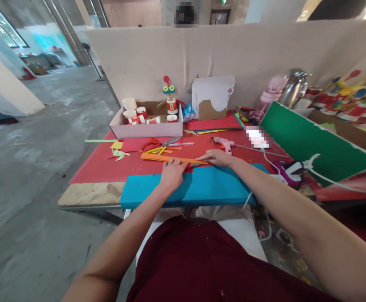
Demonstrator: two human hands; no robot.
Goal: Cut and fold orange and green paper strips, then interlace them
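Note:
A folded orange paper strip (153,157) lies crosswise in front of me, at the far edge of a blue sheet or board (151,188). My left hand (173,174) bears down on the strip's middle, its fingers bent and close together. At the strip's right end, my right hand (218,158) pinches the paper between thumb and fingers. Just beyond the strip are scissors with orange handles (150,145), yellow paper strips (159,151) and a clear pen (186,144). Under the strip, between my hands, a dark slim tool is partly hidden.
A shallow box (148,131) holds paper cups and a cup figure (171,105). A pink glue gun (225,144) lies near a phone (257,137). Coloured sheets (214,122) are stacked behind. A green panel (315,144), white cable (343,183) and metal jug (294,88) stand right.

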